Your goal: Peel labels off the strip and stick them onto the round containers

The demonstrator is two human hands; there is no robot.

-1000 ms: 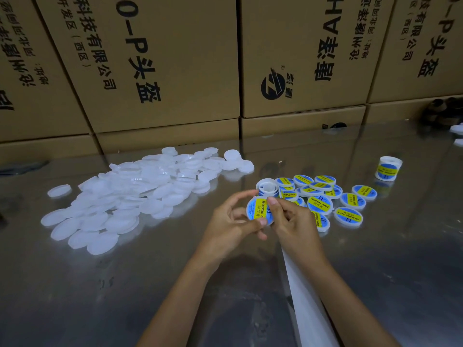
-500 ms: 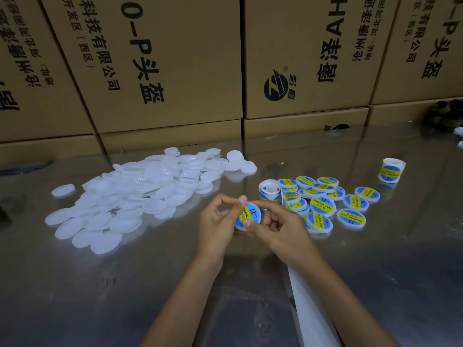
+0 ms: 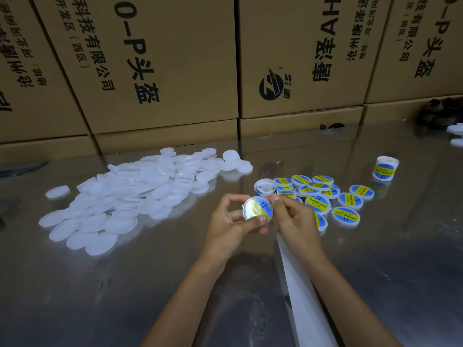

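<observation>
A round container (image 3: 258,209) with a blue and yellow label on its face is held above the table between both hands. My left hand (image 3: 230,221) pinches its rim with thumb and fingers. My right hand (image 3: 293,216) holds its right edge, fingers curled against it. The white backing strip (image 3: 300,291) runs from under my right hand toward me. Several labelled containers (image 3: 318,201) lie just right of my hands. A big pile of plain white containers (image 3: 140,191) lies to the left.
The label roll (image 3: 385,169) stands at the right on the shiny table (image 3: 125,284). A small open white ring (image 3: 265,187) sits behind the labelled group. Cardboard boxes (image 3: 162,71) wall off the far side. More white pieces (image 3: 456,134) lie at the far right edge.
The held container has been turned between my fingers, so its label now faces up and catches the light. My hands stayed in about the same place.
</observation>
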